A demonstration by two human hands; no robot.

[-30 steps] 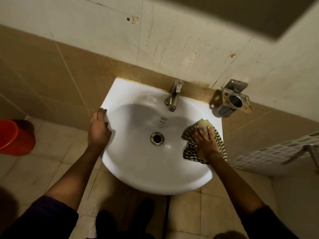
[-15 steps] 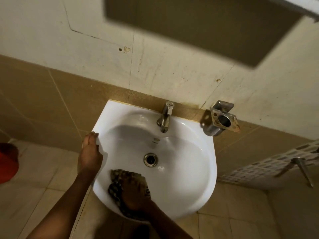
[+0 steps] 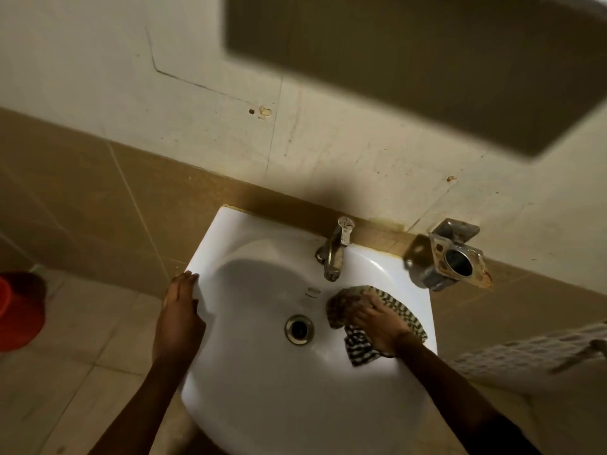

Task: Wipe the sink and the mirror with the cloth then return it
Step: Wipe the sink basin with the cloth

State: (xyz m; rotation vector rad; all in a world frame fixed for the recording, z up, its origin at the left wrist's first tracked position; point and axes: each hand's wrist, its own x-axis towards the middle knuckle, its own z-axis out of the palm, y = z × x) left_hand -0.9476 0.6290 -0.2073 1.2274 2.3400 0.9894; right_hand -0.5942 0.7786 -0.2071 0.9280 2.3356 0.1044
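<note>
My right grip (image 3: 381, 325) is closed down on the checked cloth (image 3: 399, 305), fingers bent over its bunched end, pressing it against the inner right wall of the white sink (image 3: 262, 405), between the drain (image 3: 299, 329) and the right rim, just below the tap (image 3: 333, 251). My left grip (image 3: 179, 318) holds nothing and rests on the sink's left rim, fingers laid fairly straight along the edge. A red bucket (image 3: 18, 310) stands on the floor, well apart at far left.

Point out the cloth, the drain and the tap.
cloth (image 3: 397, 303), head view, on its striped upper fold.
drain (image 3: 299, 329), head view, on its dark centre hole.
tap (image 3: 333, 254), head view, on the middle of its spout.
</note>
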